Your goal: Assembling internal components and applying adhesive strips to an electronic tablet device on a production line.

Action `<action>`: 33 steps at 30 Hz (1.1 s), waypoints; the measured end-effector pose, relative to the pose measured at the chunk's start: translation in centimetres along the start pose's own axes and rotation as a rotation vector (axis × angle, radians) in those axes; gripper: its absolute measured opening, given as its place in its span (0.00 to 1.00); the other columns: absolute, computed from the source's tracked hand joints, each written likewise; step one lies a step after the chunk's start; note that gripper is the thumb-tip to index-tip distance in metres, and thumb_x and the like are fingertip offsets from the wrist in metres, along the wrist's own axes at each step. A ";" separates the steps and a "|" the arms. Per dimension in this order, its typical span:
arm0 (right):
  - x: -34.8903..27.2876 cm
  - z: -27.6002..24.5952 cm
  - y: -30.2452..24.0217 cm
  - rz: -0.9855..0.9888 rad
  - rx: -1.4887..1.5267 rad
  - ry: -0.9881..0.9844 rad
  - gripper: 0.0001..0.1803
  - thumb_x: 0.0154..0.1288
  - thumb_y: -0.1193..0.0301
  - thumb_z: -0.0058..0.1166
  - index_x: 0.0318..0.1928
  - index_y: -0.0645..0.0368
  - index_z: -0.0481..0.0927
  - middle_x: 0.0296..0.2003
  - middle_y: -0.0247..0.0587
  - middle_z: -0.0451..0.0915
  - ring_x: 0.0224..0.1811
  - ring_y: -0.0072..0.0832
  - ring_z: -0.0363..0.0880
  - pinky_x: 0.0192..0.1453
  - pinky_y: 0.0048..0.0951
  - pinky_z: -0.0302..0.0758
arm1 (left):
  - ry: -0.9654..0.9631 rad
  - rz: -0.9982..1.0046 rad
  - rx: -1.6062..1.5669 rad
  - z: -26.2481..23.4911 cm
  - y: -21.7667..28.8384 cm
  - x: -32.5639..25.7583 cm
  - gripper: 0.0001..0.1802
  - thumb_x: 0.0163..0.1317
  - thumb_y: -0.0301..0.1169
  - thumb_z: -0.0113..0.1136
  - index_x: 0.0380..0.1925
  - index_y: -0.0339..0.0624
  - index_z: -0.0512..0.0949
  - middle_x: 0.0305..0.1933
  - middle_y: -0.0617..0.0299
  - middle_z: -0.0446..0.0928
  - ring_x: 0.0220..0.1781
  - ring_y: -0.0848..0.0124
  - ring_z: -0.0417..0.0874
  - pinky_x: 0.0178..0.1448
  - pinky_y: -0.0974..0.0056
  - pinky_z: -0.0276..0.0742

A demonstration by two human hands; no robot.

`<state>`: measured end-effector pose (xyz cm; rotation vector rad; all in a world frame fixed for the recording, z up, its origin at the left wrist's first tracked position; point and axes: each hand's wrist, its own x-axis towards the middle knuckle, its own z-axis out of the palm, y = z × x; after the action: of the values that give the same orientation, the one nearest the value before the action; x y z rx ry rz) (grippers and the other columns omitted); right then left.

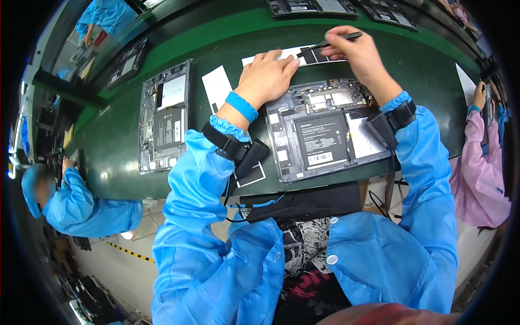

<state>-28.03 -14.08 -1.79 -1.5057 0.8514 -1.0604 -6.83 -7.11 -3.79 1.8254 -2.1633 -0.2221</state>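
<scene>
My left hand (pixel 264 77) rests with its fingers stretched out over a white backing sheet (pixel 294 52) that carries black rectangular stickers (pixel 310 57). Pinched in my right hand (pixel 357 56) is a pair of black tweezers (pixel 353 37), slanting down to the left with the tip at the stickers. Just below both hands lies an opened laptop base (pixel 287 172), its circuit board (pixel 338 97) and black battery (pixel 320 138) exposed. A blue band circles my left wrist. My right wrist hangs above the laptop's upper right corner.
A second opened laptop base (pixel 165 116) lies to the left, beside a white sheet (pixel 216 86). A black-and-white card (pixel 252 176) sits at the bench's near edge. More laptop bases (pixel 311 6) line the far side. Co-workers sit left (pixel 76 200) and right (pixel 482 162).
</scene>
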 end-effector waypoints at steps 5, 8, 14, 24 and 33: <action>-2.7 -4.6 -1.8 0.088 0.001 0.017 0.11 0.62 0.66 0.59 0.40 0.60 0.78 0.30 0.40 0.83 0.32 0.23 0.84 0.32 0.17 0.73 | -0.024 -0.083 -0.098 -1.6 0.7 0.8 0.25 0.68 0.48 0.42 0.42 0.41 0.82 0.46 0.45 0.79 0.52 0.49 0.78 0.58 0.53 0.71; -4.9 -5.2 -0.7 0.171 0.019 0.021 0.10 0.61 0.67 0.60 0.39 0.59 0.78 0.29 0.39 0.83 0.31 0.23 0.84 0.30 0.16 0.72 | 0.147 -0.052 -0.230 -3.8 4.1 -1.3 0.23 0.64 0.45 0.51 0.32 0.32 0.81 0.28 0.48 0.80 0.32 0.54 0.82 0.42 0.57 0.77; -6.0 -5.1 -0.7 0.117 0.039 0.037 0.12 0.62 0.67 0.59 0.40 0.62 0.78 0.29 0.40 0.82 0.30 0.23 0.84 0.30 0.15 0.75 | -0.251 -0.108 -0.705 -1.5 5.9 -0.5 0.18 0.59 0.40 0.63 0.30 0.30 0.80 0.22 0.61 0.78 0.18 0.78 0.76 0.22 0.74 0.69; -6.4 -5.2 0.0 0.032 -0.018 -0.009 0.13 0.62 0.67 0.59 0.41 0.64 0.79 0.30 0.42 0.83 0.31 0.24 0.84 0.32 0.17 0.76 | -0.319 -0.127 -0.770 -1.3 6.1 0.1 0.15 0.59 0.38 0.64 0.29 0.33 0.81 0.22 0.62 0.78 0.18 0.79 0.76 0.21 0.75 0.68; -6.8 -4.3 0.3 -0.014 -0.103 -0.012 0.11 0.63 0.70 0.58 0.40 0.67 0.80 0.29 0.43 0.82 0.32 0.26 0.84 0.34 0.21 0.79 | -0.405 -0.138 -0.516 -2.1 6.7 1.7 0.15 0.58 0.36 0.64 0.24 0.32 0.81 0.19 0.61 0.78 0.17 0.76 0.79 0.20 0.74 0.69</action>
<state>-34.41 -9.43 -3.09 -1.6038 0.9000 -1.0305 -12.71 -7.44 0.49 1.7188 -1.9513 -1.1520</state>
